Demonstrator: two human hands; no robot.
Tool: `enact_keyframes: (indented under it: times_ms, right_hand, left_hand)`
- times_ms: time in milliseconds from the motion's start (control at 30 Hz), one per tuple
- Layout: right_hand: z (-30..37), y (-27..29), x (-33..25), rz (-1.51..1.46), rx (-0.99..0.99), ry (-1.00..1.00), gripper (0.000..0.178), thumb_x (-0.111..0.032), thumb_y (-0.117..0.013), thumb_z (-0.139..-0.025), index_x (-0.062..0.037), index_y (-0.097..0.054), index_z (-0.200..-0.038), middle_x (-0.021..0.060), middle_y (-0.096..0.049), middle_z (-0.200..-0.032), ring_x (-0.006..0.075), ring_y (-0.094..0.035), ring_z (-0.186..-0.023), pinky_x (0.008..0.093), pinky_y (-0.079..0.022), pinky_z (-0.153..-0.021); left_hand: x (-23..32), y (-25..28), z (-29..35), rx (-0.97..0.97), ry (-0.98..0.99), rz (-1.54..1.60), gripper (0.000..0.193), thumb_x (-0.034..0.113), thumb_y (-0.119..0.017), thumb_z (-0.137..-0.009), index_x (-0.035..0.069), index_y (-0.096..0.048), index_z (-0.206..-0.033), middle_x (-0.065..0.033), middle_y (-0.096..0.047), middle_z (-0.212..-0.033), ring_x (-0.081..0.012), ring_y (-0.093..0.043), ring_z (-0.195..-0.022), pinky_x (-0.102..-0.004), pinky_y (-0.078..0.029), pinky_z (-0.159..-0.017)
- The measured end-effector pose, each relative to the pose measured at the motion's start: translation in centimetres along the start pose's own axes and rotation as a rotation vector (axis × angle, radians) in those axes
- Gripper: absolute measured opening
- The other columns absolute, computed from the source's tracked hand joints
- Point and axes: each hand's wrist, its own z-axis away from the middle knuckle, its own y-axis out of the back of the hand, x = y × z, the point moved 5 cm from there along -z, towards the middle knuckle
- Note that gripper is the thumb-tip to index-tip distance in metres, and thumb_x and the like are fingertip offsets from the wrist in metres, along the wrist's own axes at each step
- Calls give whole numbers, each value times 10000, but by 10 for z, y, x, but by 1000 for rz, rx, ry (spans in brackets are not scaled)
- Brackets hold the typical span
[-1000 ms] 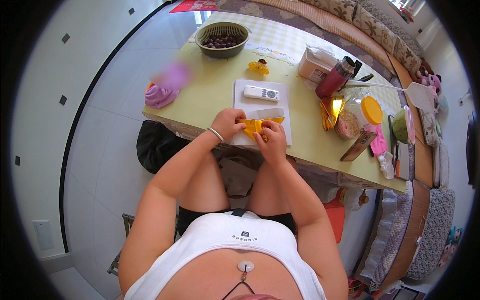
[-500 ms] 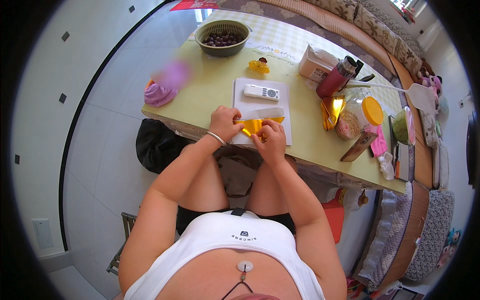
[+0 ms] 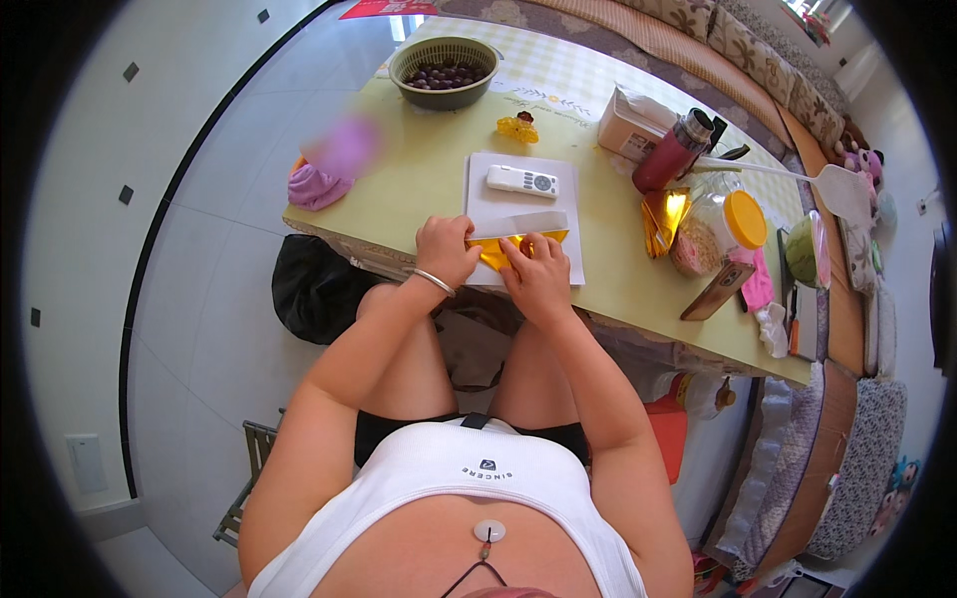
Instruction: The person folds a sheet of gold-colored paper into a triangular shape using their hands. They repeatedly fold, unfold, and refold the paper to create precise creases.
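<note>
- The left hand [image 3: 446, 249] is closed at the near-left end of a shiny, folded gold foil sheet [image 3: 488, 255]; the right hand [image 3: 538, 277] bends thumb and fingers onto its right half, though how firmly they pinch I cannot tell.
- The foil lies between the hands, its long axis running sideways from one to the other; both touch it, so neither is nearer.
- A pale strip [image 3: 518, 226] edges it, just beyond the fingertips.
- Beneath is flat white paper [image 3: 483, 211]; on it, beyond both hands, a white plastic remote control [image 3: 523, 180] bears marks too small to read.
- Farther out, the pale-green desk [image 3: 399, 179] carries cursive lettering beyond a yellow claw clip [image 3: 517, 128].
- Right of the right hand, more folded gold foil [image 3: 661, 224] stands beside a clear jar with a yellow lid [image 3: 743, 219].
- Nearest the body, the white top [image 3: 498, 453] bears a dark logo and capitals.
</note>
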Motion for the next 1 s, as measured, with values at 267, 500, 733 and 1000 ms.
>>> enact_keyframes:
  times_ms: [267, 500, 733, 1000]
  right_hand:
    - [0, 0, -3, 10, 18, -3, 441, -269, -748, -803, -200, -706, -1236, 110, -555, -1266, 322, -502, -1193, 480, -413, -973]
    - [3, -2, 0, 8, 22, 11, 472, -267, -762, -793, -205, -696, -1256, 105, -558, -1265, 317, -493, -1201, 480, -404, -979]
    - [-7, 2, 23, -277, -32, -184, 397, -158, -728, -829, -113, -678, -1221, 158, -613, -1224, 365, -601, -1092, 468, -494, -920]
    - [-5, 9, 50, -203, 96, 74, 106, -77, -653, -864, -29, -629, -955, 128, -640, -1169, 353, -630, -999, 424, -526, -861]
  left_hand:
    - [38, 0, 37, 142, -585, -123, 274, 48, -615, -816, -36, -659, -1073, -195, -656, -1155, -354, -641, -1061, -439, -499, -935]
    - [33, -5, 49, 115, -433, -179, 228, 95, -616, -851, 17, -671, -1058, -156, -667, -1103, -319, -648, -1040, -434, -499, -828]
    - [39, -10, 23, 59, -360, -166, 116, 199, -691, -830, 101, -655, -881, -65, -597, -876, -291, -604, -844, -445, -464, -755]
    - [50, -6, 22, 78, -358, -182, 239, 303, -776, -766, 124, -675, -888, -59, -577, -877, -273, -582, -897, -438, -451, -769]
